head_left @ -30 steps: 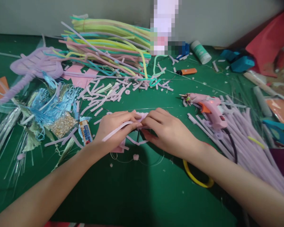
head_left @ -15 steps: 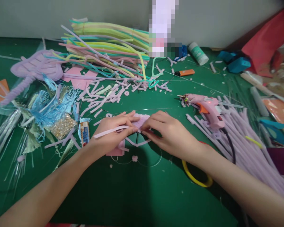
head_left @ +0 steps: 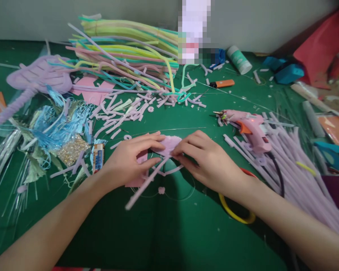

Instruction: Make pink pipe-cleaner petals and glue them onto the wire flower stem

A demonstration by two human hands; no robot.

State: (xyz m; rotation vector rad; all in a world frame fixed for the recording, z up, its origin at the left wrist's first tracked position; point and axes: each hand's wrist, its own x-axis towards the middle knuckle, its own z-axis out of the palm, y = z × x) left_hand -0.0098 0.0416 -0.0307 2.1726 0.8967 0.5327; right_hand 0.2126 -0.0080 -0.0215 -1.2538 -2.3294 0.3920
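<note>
Between my hands is a small fan-shaped lilac piece of fuzzy pipe cleaner [head_left: 171, 143]. A loose lilac pipe cleaner end [head_left: 141, 190] runs from it down toward me. My left hand [head_left: 130, 156] steadies the piece's left side with its fingertips, its thumb lower by the loose end. My right hand [head_left: 205, 154] pinches the lower right edge between thumb and fingers, its fingertips partly hidden. Beneath lies a bent lilac strip [head_left: 173, 171], with a pink paper piece [head_left: 132, 182] partly under my left hand.
A pink hot glue gun [head_left: 250, 128] lies right, beside long lilac pipe cleaners [head_left: 296, 162]. Bundled coloured pipe cleaners [head_left: 124, 49] lie at the back, cut lilac bits [head_left: 121, 114] before them. Blue tassels [head_left: 48, 120] and a finished-looking lilac leaf shape [head_left: 39, 77] are left; an orange lighter [head_left: 224, 83] is behind.
The loose pipe cleaner end, earlier lying across my left hand, now points down toward me. My left thumb has moved away from the fan-shaped piece; my right hand keeps its pinch.
</note>
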